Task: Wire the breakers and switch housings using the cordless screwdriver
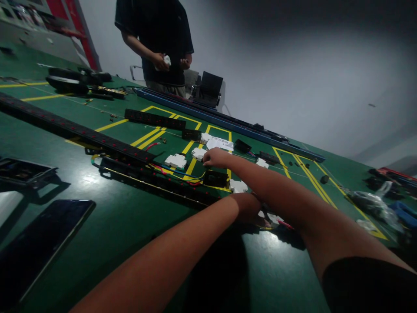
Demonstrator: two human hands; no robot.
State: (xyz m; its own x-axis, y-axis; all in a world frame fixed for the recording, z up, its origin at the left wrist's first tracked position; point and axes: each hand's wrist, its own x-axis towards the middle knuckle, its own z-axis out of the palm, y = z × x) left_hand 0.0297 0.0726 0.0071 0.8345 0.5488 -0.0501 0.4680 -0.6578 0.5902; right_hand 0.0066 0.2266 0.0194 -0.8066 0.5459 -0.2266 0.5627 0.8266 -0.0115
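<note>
My right hand (215,157) reaches across to the middle of the green table, its fingers closed at the right end of a white circuit breaker (199,153). Another white circuit breaker (176,161) lies to the left. Below, my left hand (252,208) is bent down near the black strip, beside a white block with a red wire (275,218); its fingers are mostly hidden behind my wrist and right forearm. Between the hands sit a black box with coloured wires (215,178) and a white block (239,186). A paper label (220,144) lies behind my right hand.
A long black socket strip (81,134) crosses the table from the left. A dark phone-like slab (52,243) lies front left. A long blue rail (228,121) runs along the back. Across the table a person (156,43) holds a white object. Plastic bags (374,204) lie right.
</note>
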